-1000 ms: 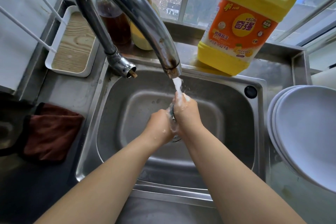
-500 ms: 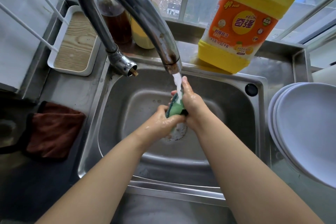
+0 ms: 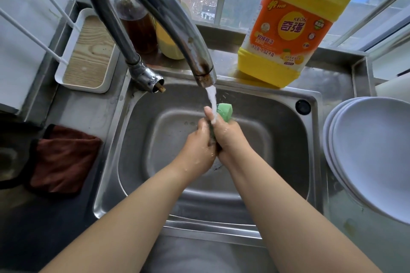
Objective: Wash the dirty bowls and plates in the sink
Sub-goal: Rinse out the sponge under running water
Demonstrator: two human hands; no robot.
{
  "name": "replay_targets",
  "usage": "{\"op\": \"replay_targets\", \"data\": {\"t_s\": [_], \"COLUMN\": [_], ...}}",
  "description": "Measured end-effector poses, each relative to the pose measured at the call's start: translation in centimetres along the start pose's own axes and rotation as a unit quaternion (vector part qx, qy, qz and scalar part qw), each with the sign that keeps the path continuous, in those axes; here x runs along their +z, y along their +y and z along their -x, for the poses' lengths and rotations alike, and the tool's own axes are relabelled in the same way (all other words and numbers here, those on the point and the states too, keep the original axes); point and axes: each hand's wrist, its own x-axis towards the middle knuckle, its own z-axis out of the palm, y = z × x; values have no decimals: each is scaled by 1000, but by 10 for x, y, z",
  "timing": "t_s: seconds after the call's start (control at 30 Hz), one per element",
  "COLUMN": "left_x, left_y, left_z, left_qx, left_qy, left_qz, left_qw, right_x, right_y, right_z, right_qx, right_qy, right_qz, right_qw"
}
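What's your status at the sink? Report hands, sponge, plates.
Both hands, left hand and right hand, grip the sponge under running water. Plates stacked right of the sink. Nothing in the way.

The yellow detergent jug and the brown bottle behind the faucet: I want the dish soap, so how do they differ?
The detergent jug is opaque yellow plastic with an orange printed label and a moulded handle; the brown bottle is see-through, holds dark liquid and shows no label. The jug stands in plain view right of the faucet; the bottle is partly hidden behind it. Both stand on the ledge behind the sink.
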Motion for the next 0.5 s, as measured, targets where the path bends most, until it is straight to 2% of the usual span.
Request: {"op": "replay_targets", "data": {"t_s": [0.07, 0.17, 0.3, 0.37, 0.43, 0.5], "left_x": [-5, -7, -7, -8, -14, -20], "left_y": [-1, -2, -7, -8, -9, -7], "left_z": [-2, -3, -5, -5, -3, 0], "left_qx": [22, 30, 8, 1, -11, -26], "left_qy": [1, 15, 7, -7, -35, -78], "left_qz": [-50, -67, -64, -53, -14, 67], "left_qw": [998, 997, 998, 999, 999, 994], "right_x": [4, 7, 0, -2, -5, -11], "right_y": [1, 1, 6, 2, -7, -15], "right_z": [-2, -3, -9, -9, -6, -3], "right_qx": [-35, -70, -127, -143, -100, -5], "right_qy": [0, 6, 39, 28, -26, -120], "right_qz": [-10, -4, 151, 231, 256, 181], "right_qw": [999, 998, 980, 962, 961, 976]}}
